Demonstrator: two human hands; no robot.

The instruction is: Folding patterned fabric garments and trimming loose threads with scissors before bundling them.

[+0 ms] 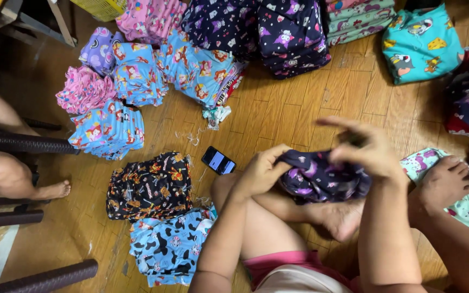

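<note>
Left hand [259, 172] and right hand [367, 149] grip dark purple printed garment [321, 182] above crossed legs [299, 211].

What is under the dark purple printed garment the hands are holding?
Under the dark purple garment, gripped by the left hand and right hand, lie the person's crossed legs and a foot. The wooden floor directly beneath them is hidden.

A wooden parquet floor [299, 103] carries it all. A dark phone [218, 160] lies face up; left of it a black printed pile [149, 187], beyond it light-blue cartoon stacks [191, 68].
</note>
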